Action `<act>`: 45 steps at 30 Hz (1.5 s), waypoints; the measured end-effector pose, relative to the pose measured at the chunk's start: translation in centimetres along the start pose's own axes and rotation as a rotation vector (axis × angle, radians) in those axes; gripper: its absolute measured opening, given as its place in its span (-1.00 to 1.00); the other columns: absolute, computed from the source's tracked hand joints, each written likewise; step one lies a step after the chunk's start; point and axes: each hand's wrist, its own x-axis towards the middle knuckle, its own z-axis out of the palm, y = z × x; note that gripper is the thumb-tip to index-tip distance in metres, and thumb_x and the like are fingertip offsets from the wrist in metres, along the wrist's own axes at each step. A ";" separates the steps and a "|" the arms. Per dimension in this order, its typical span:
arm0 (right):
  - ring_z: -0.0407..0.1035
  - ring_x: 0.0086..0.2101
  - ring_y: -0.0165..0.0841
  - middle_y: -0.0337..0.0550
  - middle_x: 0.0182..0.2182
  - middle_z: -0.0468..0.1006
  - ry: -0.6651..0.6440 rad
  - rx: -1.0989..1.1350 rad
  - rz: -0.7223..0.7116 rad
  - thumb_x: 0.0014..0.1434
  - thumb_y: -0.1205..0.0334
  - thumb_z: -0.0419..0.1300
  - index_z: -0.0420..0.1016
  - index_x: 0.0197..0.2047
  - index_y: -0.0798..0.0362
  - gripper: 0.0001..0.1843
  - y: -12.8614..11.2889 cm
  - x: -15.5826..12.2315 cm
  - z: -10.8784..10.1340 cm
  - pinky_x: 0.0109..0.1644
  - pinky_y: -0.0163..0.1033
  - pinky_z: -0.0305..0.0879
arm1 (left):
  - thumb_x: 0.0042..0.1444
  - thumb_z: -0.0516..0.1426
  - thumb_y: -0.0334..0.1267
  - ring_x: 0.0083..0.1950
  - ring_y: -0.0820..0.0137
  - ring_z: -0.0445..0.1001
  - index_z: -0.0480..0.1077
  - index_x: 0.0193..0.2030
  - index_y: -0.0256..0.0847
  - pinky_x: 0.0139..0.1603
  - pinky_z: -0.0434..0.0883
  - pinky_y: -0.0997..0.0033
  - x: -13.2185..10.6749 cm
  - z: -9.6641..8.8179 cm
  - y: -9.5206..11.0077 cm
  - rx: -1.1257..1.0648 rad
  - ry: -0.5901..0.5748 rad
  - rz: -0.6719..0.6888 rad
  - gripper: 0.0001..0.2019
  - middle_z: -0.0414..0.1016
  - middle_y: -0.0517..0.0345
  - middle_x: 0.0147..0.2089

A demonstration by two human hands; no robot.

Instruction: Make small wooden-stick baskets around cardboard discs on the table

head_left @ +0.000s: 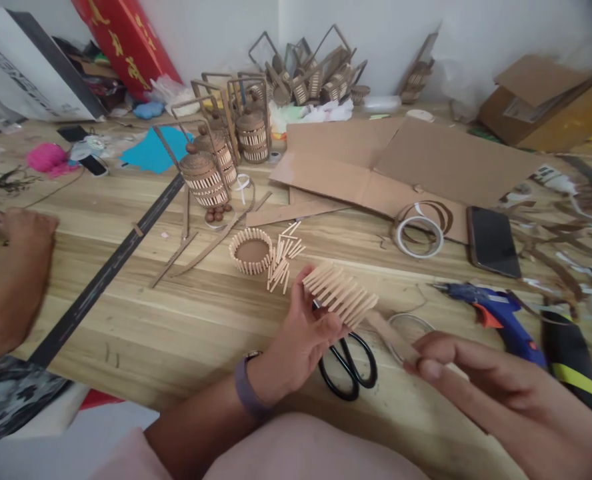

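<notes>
We find the left hand with fingers grasping a row of pale sticks, held above the tabletop near black-handled scissors. The right hand has its fingers pinching a brown strip that leads to the row. We judge the step in hand to be working strip against sticks; the next move calls for even spacing and steady tension.

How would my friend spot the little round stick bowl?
On the wooden table, find the lidded baskets. Nearer you, left of the loose pale sticks, sits a low round bowl of upright sticks. Unlike the baskets, it has no lid or handle, so its brown bottom shows.
</notes>
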 end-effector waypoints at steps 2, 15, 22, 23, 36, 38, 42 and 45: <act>0.35 -0.64 -0.36 -0.25 -0.67 0.44 -0.159 -0.071 -0.042 0.08 -0.16 0.22 0.52 -0.59 -0.07 -0.61 0.4 -0.3 0.5 -0.65 -0.33 0.29 | -0.23 0.49 -0.09 0.20 0.24 0.35 0.13 0.19 0.14 0.19 0.36 0.18 0.0 0.0 -0.1 0.015 -0.018 0.013 -0.13 0.21 0.15 0.25; 0.31 -0.59 -0.37 -0.26 -0.63 0.42 -0.235 -0.225 0.002 0.15 -0.13 0.06 0.45 -0.56 -0.08 -0.59 1.0 0.5 2.0 -0.59 -0.31 0.24 | -0.26 0.50 -0.08 0.31 0.16 0.21 0.10 0.24 0.10 0.37 0.07 0.05 0.1 -0.5 -0.6 0.070 -0.039 0.058 -0.05 0.25 0.12 0.23; 0.34 -0.58 -0.37 -0.26 -0.62 0.41 -0.267 -0.222 -0.010 0.19 -0.13 0.07 0.44 -0.53 -0.08 -0.60 1.2 0.6 2.1 -0.58 -0.31 0.27 | -0.21 0.48 -0.07 0.26 0.21 0.28 0.12 0.24 0.08 0.37 0.08 0.10 0.1 -0.3 -0.4 0.081 -0.016 0.046 -0.10 0.32 0.14 0.16; 0.35 -0.57 -0.36 -0.25 -0.61 0.42 -0.277 -0.220 -0.008 0.20 -0.14 0.07 0.45 -0.52 -0.08 -0.59 1.5 0.5 2.0 -0.57 -0.31 0.27 | -0.20 0.48 -0.07 0.25 0.23 0.29 0.12 0.23 0.08 0.36 0.10 0.11 0.0 -0.2 -0.4 0.082 -0.016 0.049 -0.11 0.32 0.15 0.16; 0.40 -0.48 -0.36 -0.27 -0.53 0.51 -0.316 -0.225 0.017 0.25 -0.09 0.07 0.48 -0.44 -0.06 -0.63 1.7 0.3 2.6 -0.45 -0.33 0.31 | 0.09 0.34 -0.16 0.11 0.24 0.44 0.15 0.27 0.10 0.10 0.44 0.18 -0.2 -0.6 -0.7 0.042 -0.003 0.011 -0.34 0.34 0.13 0.17; 0.41 -0.47 -0.36 -0.26 -0.52 0.52 -0.312 -0.225 0.020 0.25 -0.09 0.07 0.47 -0.44 -0.06 -0.63 1.5 0.3 2.8 -0.43 -0.32 0.32 | 0.09 0.33 -0.15 0.10 0.22 0.45 0.17 0.27 0.09 0.08 0.46 0.17 -0.3 -0.6 -0.8 0.028 -0.003 -0.001 -0.36 0.35 0.11 0.15; 0.47 -0.39 -0.32 -0.23 -0.44 0.59 -0.286 -0.185 0.029 0.24 -0.07 0.08 0.47 -0.43 -0.05 -0.65 1.2 0.5 3.2 -0.33 -0.28 0.37 | 0.07 0.33 -0.12 0.08 0.21 0.44 0.16 0.30 0.11 0.03 0.49 0.14 -0.3 -0.5 -0.8 -0.015 0.013 -0.040 -0.31 0.36 0.11 0.13; 0.49 -0.32 -0.29 -0.19 -0.37 0.62 -0.282 -0.153 0.037 0.24 -0.04 0.10 0.50 -0.39 -0.05 -0.68 1.1 0.4 3.5 -0.30 -0.26 0.38 | 0.04 0.34 -0.11 0.10 0.18 0.43 0.13 0.33 0.11 0.05 0.48 0.08 -0.3 -0.3 -0.7 -0.032 0.020 -0.060 -0.26 0.40 0.10 0.11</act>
